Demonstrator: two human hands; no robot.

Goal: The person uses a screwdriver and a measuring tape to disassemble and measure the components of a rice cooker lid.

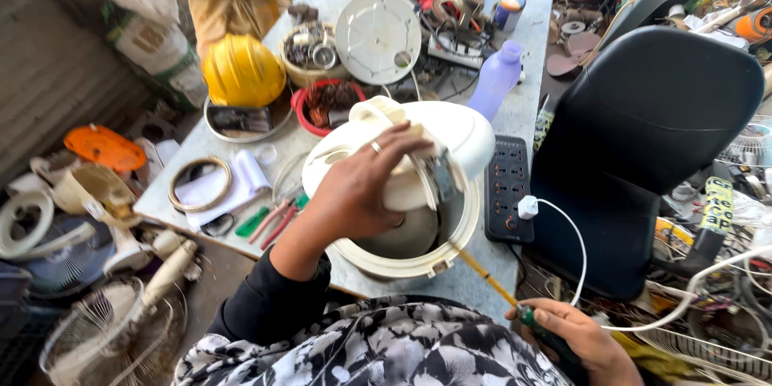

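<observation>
The right hand [575, 338] closes around the green handle of a long yellow-shafted screwdriver [490, 277], whose tip reaches up-left into the round cream plastic appliance shell [458, 141]. Beyond it, the left hand [362, 185] clasps the shell's upper part. Farther off lie a lilac plastic bottle [497, 76] and a yellow hard hat [241, 71].
</observation>
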